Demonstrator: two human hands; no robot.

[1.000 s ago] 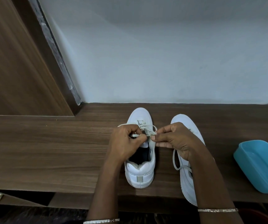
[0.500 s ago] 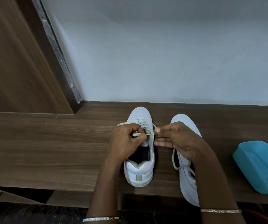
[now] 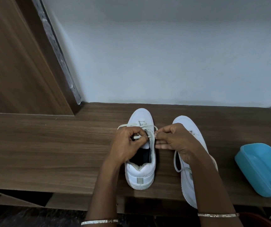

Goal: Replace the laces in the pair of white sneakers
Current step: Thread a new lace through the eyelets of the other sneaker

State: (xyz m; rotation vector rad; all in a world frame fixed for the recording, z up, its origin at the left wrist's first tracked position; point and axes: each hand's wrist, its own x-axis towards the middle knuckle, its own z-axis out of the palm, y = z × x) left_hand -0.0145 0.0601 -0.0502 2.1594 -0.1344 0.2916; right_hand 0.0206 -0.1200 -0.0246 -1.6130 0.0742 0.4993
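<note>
At the far left a wooden door (image 3: pixel 17 63) leans into view, and the brown tabletop (image 3: pixel 49 153) runs rightward from it. My left hand (image 3: pixel 126 145) is curled over the left sneaker (image 3: pixel 141 161), thumb and forefinger pinching a flat end of the lace (image 3: pixel 135 137) just above the tongue. That sneaker sits near the middle of the tabletop, heel toward me at the near edge, toe pointing to the far wall, its long axis running near to far. The lace crosses only the eyelets nearest the toe; a loop (image 3: pixel 123 126) spills out to the left.

My right hand (image 3: pixel 175 140) is just beside it, fingertips pinched on the other strand at the sneaker's right edge, the remaining fingers half curled. It lies over the right sneaker (image 3: pixel 188 169), which points the same way, toe slightly right of straight, with a loose lace loop (image 3: pixel 176 163) hanging off its left side. Far right, a blue tub (image 3: pixel 262 167) rests on the tabletop, well apart.

I judge the risk is here: the lace is slack, so a hard tug on one end could pull the other back through its eyelet, or leave the ends uneven. The shoe is light and unbraced; pulling toward me could slide its heel off the near edge. I could also miss or skip an eyelet, since my own fingers hide them.
</note>
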